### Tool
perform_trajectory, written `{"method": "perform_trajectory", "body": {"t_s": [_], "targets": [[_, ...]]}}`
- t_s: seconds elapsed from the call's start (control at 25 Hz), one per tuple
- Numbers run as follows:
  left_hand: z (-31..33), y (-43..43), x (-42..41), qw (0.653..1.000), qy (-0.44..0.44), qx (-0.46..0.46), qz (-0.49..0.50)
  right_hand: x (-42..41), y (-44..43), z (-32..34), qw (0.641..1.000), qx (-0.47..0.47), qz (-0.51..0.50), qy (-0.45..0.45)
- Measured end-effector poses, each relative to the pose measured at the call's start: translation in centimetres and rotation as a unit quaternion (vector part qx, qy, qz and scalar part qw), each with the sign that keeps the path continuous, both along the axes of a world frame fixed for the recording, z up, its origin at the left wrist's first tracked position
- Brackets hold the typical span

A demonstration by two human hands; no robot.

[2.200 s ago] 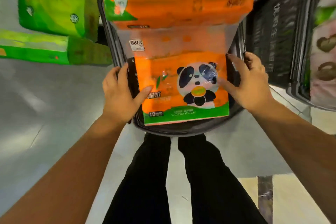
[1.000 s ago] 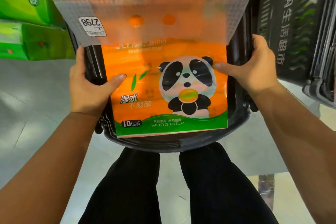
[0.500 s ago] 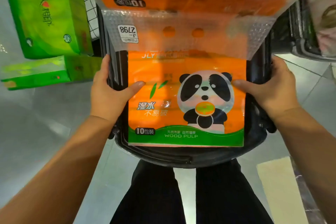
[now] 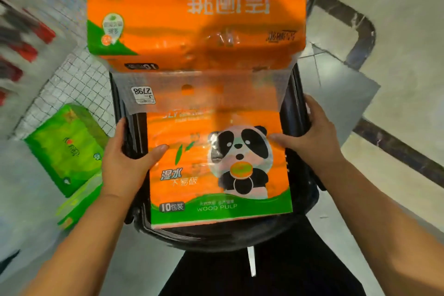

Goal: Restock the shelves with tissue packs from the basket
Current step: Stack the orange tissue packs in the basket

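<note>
Moved since half a second ago: green packs (image 4: 67, 149) sit lower and farther left in view, a dark floor stripe (image 4: 398, 151) and a dark curved bar (image 4: 360, 38) show at right; the hands keep the same grip.
Left fingers (image 4: 120, 134): curled over the left rim of the basket (image 4: 216, 235), thumb pressed flat on the panda pack (image 4: 216, 170).
Right fingers (image 4: 314, 113): wrapped over the right rim, thumb lying on the pack beside the panda's head.
Left hand (image 4: 122, 166): closed on the rim, carrying.
Right hand (image 4: 310, 137): likewise.
Panda pack: lies face up in the basket, near end.
Second orange pack (image 4: 197, 12): upside down at the far end, its clear flap overlapping the panda pack.
Green packs: on the floor at left, beside a wire grid (image 4: 72, 84).
Shelves: a blur of red at far left; too smeared to read.
Done: nothing visibly shelved from this basket.
Left: likely both orange packs.
</note>
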State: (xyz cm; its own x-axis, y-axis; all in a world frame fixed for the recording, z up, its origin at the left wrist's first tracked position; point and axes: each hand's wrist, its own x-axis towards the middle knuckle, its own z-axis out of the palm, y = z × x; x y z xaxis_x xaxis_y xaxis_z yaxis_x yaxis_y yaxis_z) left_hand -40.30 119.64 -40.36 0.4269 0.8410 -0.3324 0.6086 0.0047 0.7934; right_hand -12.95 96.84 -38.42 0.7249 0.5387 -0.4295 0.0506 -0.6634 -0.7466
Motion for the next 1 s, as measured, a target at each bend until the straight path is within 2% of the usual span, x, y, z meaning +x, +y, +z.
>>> {"method": "perform_trajectory", "body": {"t_s": [0.32,0.6,0.72,0.84,1.0], "targets": [[11.5,-9.7,6.8,0.979,-0.012,0.0,-0.204,-3.8,-18.1,11.1,0.983,-0.001,-0.175,-0.048],[16.3,-27.2,13.2,0.939,-0.029,-0.014,-0.344,-8.6,-38.5,15.5,0.94,-0.006,-0.336,-0.053],[17.5,-36.3,16.2,0.907,-0.034,-0.028,-0.418,-11.3,-47.8,16.6,0.906,0.003,-0.42,-0.042],[18.2,-46.1,19.0,0.861,-0.045,-0.031,-0.506,-14.5,-56.6,17.8,0.854,-0.006,-0.519,-0.014],[17.3,-57.8,22.9,0.803,-0.025,-0.041,-0.594,-18.5,-66.5,19.0,0.792,-0.01,-0.61,-0.026]]}}
